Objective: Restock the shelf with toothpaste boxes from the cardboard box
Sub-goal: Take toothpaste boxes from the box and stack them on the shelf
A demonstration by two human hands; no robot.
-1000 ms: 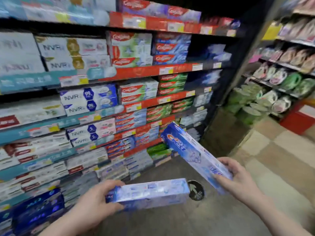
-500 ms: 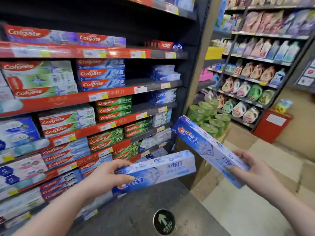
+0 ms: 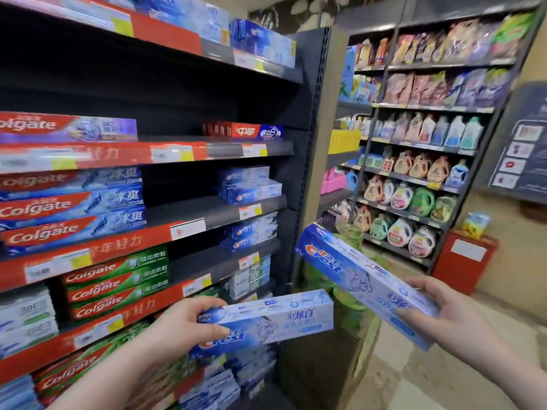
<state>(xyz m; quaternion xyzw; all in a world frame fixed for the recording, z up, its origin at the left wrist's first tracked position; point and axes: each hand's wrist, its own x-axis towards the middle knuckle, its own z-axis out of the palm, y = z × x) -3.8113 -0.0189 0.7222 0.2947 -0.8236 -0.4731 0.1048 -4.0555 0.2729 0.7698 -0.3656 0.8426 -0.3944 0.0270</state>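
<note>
My left hand (image 3: 189, 322) grips the left end of a blue Crest toothpaste box (image 3: 275, 319), held roughly level in front of the lower shelves. My right hand (image 3: 453, 315) holds a second blue Crest box (image 3: 352, 270) by its near end; the box slants up and to the left toward the shelf unit's right edge. The toothpaste shelves (image 3: 222, 208) fill the left side. Small stacks of Crest boxes (image 3: 248, 187) sit at their right end, with dark gaps beside them. The cardboard box is not in view.
Red and blue Colgate boxes (image 3: 71, 208) and green ones (image 3: 118, 279) fill the shelves' left part. Across the aisle stands a rack of detergent bottles (image 3: 414, 173). A red bin (image 3: 464, 258) sits on the tiled floor at the right.
The view has swung upward and to the right along the shelves. Both hands have lifted their Crest boxes higher, closer to the right end of the shelving.
</note>
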